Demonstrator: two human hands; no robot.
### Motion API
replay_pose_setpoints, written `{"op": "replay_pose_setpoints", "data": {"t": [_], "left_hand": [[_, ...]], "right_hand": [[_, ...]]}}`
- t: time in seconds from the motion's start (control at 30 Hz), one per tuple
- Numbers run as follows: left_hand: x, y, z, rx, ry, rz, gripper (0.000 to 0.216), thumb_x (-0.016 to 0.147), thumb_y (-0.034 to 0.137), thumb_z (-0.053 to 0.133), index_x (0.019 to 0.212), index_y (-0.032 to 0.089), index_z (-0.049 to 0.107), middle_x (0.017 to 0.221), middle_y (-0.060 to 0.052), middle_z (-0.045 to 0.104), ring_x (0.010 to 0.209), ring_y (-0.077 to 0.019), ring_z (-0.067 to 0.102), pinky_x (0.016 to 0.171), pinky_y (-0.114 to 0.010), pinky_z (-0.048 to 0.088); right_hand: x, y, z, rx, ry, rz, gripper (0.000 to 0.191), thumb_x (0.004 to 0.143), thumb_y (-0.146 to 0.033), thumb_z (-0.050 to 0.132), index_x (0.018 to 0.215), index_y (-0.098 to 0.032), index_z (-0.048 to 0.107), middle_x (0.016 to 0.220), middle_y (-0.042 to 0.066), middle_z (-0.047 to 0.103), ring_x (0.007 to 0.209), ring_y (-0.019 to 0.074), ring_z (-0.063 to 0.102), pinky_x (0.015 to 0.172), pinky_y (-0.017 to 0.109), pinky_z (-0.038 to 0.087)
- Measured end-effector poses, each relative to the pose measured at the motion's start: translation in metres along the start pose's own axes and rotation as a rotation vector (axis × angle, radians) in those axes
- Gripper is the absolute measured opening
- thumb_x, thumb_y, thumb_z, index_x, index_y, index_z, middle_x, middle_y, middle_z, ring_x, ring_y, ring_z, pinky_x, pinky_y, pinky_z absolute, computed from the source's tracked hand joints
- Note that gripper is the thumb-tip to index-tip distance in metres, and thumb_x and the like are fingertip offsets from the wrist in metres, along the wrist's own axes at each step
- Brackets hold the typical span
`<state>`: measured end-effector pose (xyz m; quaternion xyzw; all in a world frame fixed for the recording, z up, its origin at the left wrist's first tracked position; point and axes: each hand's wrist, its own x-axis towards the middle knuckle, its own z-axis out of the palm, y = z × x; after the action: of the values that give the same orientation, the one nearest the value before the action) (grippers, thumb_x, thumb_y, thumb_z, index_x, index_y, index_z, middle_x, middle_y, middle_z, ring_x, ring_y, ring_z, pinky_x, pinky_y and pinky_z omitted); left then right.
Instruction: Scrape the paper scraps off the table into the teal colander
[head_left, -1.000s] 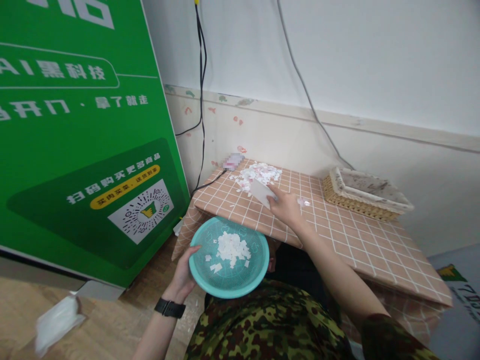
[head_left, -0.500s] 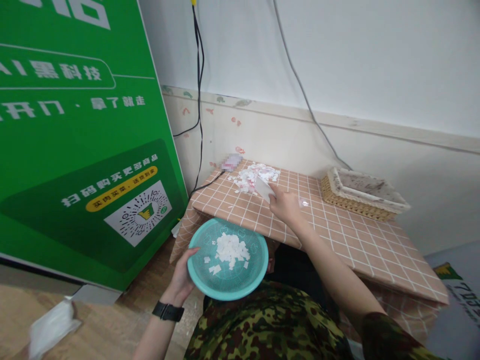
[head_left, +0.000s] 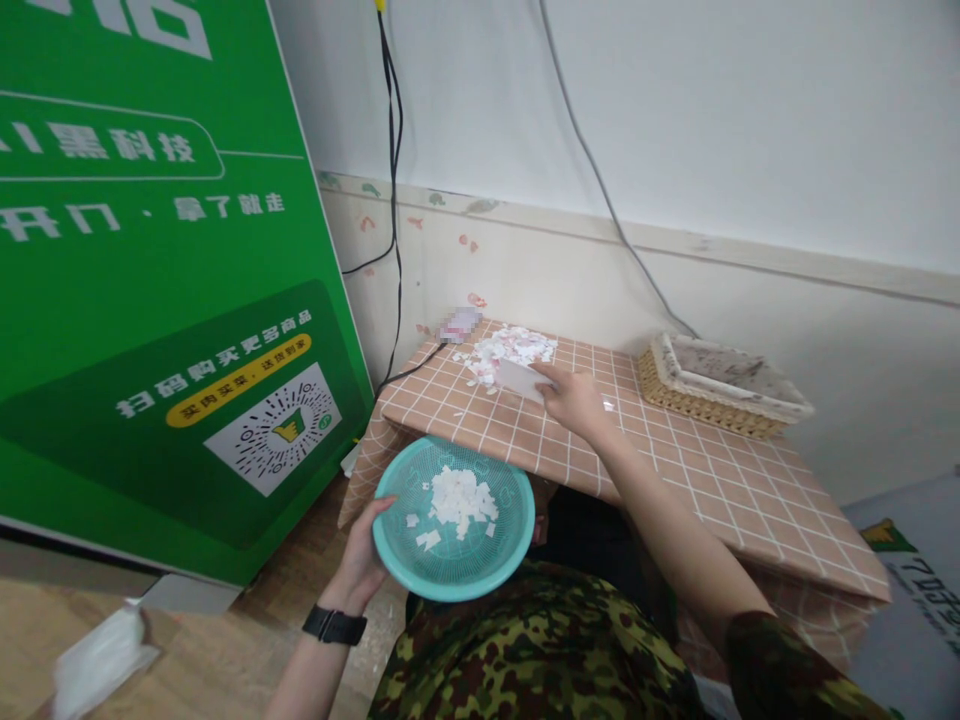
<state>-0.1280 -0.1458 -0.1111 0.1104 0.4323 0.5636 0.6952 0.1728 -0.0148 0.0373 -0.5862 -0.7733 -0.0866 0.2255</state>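
My left hand (head_left: 360, 560) grips the rim of a teal plastic basket (head_left: 510, 540) held just below the table's near edge; white paper scraps (head_left: 457, 497) lie in it. My right hand (head_left: 574, 400) reaches over the table and holds a white card (head_left: 517, 378) against the pile of white and pink paper scraps (head_left: 510, 348) at the table's far left corner. The table (head_left: 675, 470) wears a pink checked cloth.
A wicker tray (head_left: 720, 385) stands at the table's back right by the wall. A tall green sign board (head_left: 150, 300) stands close on the left. Cables (head_left: 394, 200) hang down the wall behind the table. A white plastic bag (head_left: 97, 660) lies on the wooden floor.
My right hand with the card has slid a little farther back and left, up against the scrap pile. The basket has stayed in place under the table edge.
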Motion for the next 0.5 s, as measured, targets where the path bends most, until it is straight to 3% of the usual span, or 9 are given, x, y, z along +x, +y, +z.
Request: {"op": "replay_pose_setpoints", "data": {"t": [0.23,0.5], "left_hand": [[0.003,-0.002,-0.004,-0.028,0.010,-0.010,0.031,0.071,0.020,0.063,0.099,0.009,0.065,0.079,-0.012,0.072,0.067,-0.0243,0.067,0.066,-0.037,0.054],[-0.002,0.001,0.003,-0.009,0.009,0.019,0.027,0.071,0.020,0.062,0.095,0.009,0.066,0.083,-0.013,0.073,0.072,-0.0265,0.068,0.071,-0.041,0.054]], "right_hand": [[0.011,-0.009,0.006,-0.009,-0.064,-0.024,0.041,0.081,-0.023,0.050,0.120,-0.029,0.057,0.094,0.005,0.071,0.084,0.0242,0.065,0.074,0.034,0.048],[0.018,-0.001,0.004,0.159,-0.041,-0.070,0.040,0.077,-0.020,0.055,0.115,-0.024,0.062,0.109,0.005,0.066,0.099,0.0228,0.061,0.087,0.034,0.045]]}}
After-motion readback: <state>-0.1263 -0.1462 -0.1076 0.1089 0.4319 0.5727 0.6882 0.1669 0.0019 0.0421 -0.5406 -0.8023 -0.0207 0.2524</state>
